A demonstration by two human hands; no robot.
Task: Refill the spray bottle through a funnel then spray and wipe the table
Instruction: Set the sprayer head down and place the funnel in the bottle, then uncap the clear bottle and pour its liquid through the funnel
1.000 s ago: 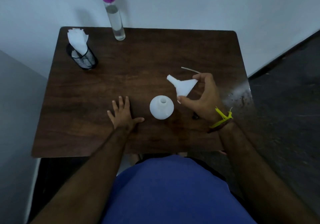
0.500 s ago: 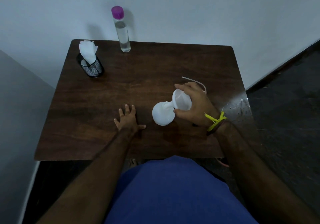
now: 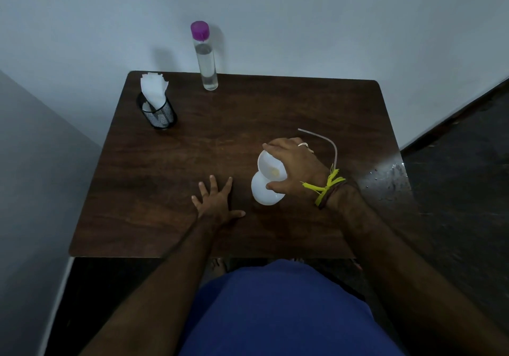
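Atop bottle (image 3: 265,193), funnel (image 3: 268,166) mouth-up

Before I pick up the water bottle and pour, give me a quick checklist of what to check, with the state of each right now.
1. White plastic funnel seated in round white spray bottle: ok, though the neck is hidden.
2. Right hand grips funnel rim: ok.
3. Left hand free, flat on brown wooden table: ok.
4. Clear water bottle with purple cap upright at the far edge: ok.
5. Cap removed: not ok.
6. White tissues in black mesh cup ready: ok.
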